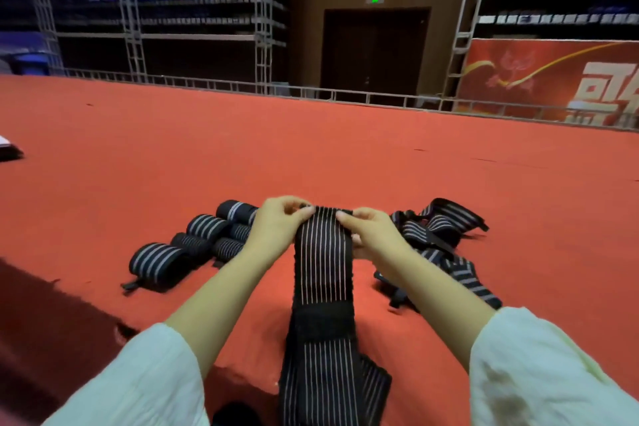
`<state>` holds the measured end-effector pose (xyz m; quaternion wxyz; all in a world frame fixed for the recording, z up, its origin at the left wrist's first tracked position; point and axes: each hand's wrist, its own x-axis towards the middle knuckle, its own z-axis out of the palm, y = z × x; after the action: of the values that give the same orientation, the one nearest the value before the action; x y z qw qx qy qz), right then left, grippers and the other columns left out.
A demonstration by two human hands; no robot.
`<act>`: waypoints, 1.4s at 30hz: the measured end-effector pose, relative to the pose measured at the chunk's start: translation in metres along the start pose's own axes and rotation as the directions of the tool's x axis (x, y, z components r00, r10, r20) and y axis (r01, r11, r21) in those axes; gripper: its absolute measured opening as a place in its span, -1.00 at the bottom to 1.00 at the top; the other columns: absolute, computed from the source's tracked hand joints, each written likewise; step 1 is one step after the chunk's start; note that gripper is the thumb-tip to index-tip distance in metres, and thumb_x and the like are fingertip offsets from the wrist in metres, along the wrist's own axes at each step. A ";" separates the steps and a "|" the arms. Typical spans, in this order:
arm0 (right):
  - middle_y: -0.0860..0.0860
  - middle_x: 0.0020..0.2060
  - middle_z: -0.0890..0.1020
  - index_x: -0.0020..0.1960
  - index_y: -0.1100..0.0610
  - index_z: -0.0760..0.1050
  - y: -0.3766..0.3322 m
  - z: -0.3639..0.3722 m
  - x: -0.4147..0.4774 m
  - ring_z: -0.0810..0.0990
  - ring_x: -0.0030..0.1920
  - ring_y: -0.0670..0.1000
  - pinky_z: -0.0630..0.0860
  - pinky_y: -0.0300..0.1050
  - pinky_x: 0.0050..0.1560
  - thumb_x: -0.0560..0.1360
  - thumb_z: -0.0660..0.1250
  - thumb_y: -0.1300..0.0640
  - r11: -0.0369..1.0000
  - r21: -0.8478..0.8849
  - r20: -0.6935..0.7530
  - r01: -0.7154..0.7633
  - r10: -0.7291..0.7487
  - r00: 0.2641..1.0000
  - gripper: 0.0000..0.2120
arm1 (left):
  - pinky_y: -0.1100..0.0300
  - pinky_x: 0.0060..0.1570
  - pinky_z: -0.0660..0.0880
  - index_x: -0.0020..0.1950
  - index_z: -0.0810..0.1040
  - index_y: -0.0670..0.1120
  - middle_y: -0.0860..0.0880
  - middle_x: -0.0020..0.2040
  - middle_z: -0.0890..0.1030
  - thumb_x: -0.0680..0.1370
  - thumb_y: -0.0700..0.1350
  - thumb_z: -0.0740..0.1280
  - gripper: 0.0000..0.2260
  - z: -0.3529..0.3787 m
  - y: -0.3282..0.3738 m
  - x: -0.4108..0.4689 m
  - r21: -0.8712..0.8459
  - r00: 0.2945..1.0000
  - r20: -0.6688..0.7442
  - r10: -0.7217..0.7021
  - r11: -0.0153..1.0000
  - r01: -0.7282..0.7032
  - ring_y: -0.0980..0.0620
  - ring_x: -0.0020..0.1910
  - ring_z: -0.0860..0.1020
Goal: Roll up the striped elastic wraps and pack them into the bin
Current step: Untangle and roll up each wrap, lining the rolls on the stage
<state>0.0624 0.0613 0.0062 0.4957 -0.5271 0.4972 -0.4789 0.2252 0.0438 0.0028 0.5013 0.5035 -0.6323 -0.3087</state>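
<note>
Striped elastic wrap (325, 252) is lying stretched lengthwise toward the person on the red worktop (311, 149). Its near end is spilling over the worktop's front edge and folding on itself below, and a plain dark fastening patch (323, 320) is crossing it partway down.

Both hands are working its far end. The left hand (276, 221) is pinching the far left corner between thumb and fingertips. The right hand (371, 232) is pinching the far right corner, fingers curled over the edge. Each hand is clamped on the fabric, with the strip's width between them. The far edge is looking slightly turned over, so I am judging this to be the very start of a roll, with the first tight turn being formed.

Left of the hands, a cluster of finished rolls (207, 232) is sitting close together on the worktop. To the right, a loose tangle of unrolled wraps (439, 235) is lying in a heap. No bin is showing in this view, so packing is looking some way off.

The next move is calling for both thumbs tucking the edge under and rolling it toward the body with even tension. The side edges need to stay aligned so the roll is not coning, and the roll should end at the fastening patch. The stretchy fabric is likely to spring loose if either pinch slackens.
</note>
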 end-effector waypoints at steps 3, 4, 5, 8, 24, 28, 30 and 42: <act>0.11 -0.29 0.39 -0.20 0.11 0.33 0.043 0.004 0.028 0.42 -0.34 0.01 0.46 -0.16 -0.43 0.58 0.29 0.15 0.992 -0.069 -0.048 -0.109 0.106 0.993 -0.79 | -0.02 0.01 0.57 -0.05 0.62 -0.17 -0.10 -0.18 0.63 0.47 -0.12 0.47 -0.85 0.016 -0.054 0.013 0.061 0.987 -0.014 -0.162 0.985 0.162 -0.04 -0.15 0.58; 0.10 -0.33 0.37 -0.25 0.10 0.30 0.060 0.004 0.038 0.41 -0.34 0.02 0.44 -0.12 -0.40 0.57 0.31 0.15 0.984 -0.128 -0.072 -0.127 0.118 0.990 -0.73 | -0.02 -0.01 0.56 -0.13 0.61 -0.16 -0.07 -0.24 0.61 0.45 -0.11 0.49 -0.86 0.021 -0.071 0.015 0.074 0.979 -0.020 -0.205 0.976 0.206 -0.02 -0.19 0.57; 0.08 -0.39 0.36 -0.30 0.09 0.29 0.076 0.005 0.046 0.41 -0.34 0.03 0.44 -0.06 -0.36 0.55 0.33 0.14 0.969 -0.204 -0.099 -0.140 0.122 0.988 -0.69 | 0.00 -0.05 0.55 -0.22 0.59 -0.13 -0.05 -0.30 0.59 0.44 -0.11 0.50 -0.86 0.026 -0.086 0.017 0.085 0.971 -0.021 -0.239 0.967 0.240 0.00 -0.24 0.55; 0.00 -0.48 0.39 -0.41 0.06 0.28 0.115 0.005 0.067 0.42 -0.38 0.03 0.45 0.06 -0.27 0.50 0.39 0.10 0.911 -0.372 -0.144 -0.178 0.133 0.981 -0.61 | 0.12 -0.18 0.47 -0.26 0.59 -0.14 0.03 -0.37 0.55 0.45 -0.11 0.48 -0.84 0.040 -0.124 0.022 0.143 0.949 -0.009 -0.316 0.939 0.314 0.04 -0.32 0.50; -0.08 -0.47 0.58 -0.35 0.12 0.60 0.151 -0.005 0.107 0.48 -0.44 -0.17 0.42 -0.33 -0.34 0.47 0.40 0.27 0.995 -0.086 -0.146 -0.054 0.041 0.988 -0.77 | 0.32 -0.13 0.42 -0.25 0.65 0.00 0.11 -0.26 0.67 0.45 -0.14 0.47 -0.91 0.062 -0.171 0.059 0.012 0.976 -0.020 -0.215 0.976 0.215 0.22 -0.21 0.59; -0.07 -0.44 0.62 -0.27 0.17 0.63 0.146 -0.009 0.109 0.50 -0.44 -0.21 0.42 -0.37 -0.38 0.46 0.40 0.32 0.999 0.005 -0.107 -0.037 0.038 0.994 -0.84 | 0.37 -0.20 0.47 -0.18 0.68 -0.10 0.02 -0.22 0.70 0.45 -0.20 0.47 -0.99 0.059 -0.165 0.063 -0.148 0.968 0.024 -0.248 0.957 0.249 0.21 -0.21 0.61; -0.05 -0.36 0.66 -0.23 0.16 0.65 0.146 -0.011 0.111 0.56 -0.35 -0.18 0.46 -0.33 -0.32 0.45 0.42 0.30 0.999 0.024 -0.108 -0.022 0.025 0.994 -0.90 | 0.43 -0.32 0.44 -0.14 0.67 -0.16 0.03 -0.23 0.69 0.45 -0.21 0.46 -0.97 0.060 -0.160 0.062 -0.197 0.966 0.017 -0.258 0.946 0.256 0.25 -0.25 0.60; 0.08 -0.12 0.71 -0.01 0.16 0.66 0.147 -0.009 0.116 0.67 -0.06 0.03 0.57 -0.20 -0.13 0.46 0.41 0.24 0.987 0.163 -0.043 0.006 0.001 0.999 -0.87 | 0.47 -0.27 0.43 0.06 0.62 -0.09 0.02 -0.07 0.67 0.50 -0.20 0.40 -0.85 0.065 -0.156 0.061 -0.165 0.985 0.121 -0.119 0.977 0.138 0.27 -0.15 0.59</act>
<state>0.0516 -0.0569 -0.1389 0.5256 -0.4749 0.4663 -0.5298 0.2156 -0.0686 -0.1372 0.4862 0.4802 -0.5961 -0.4216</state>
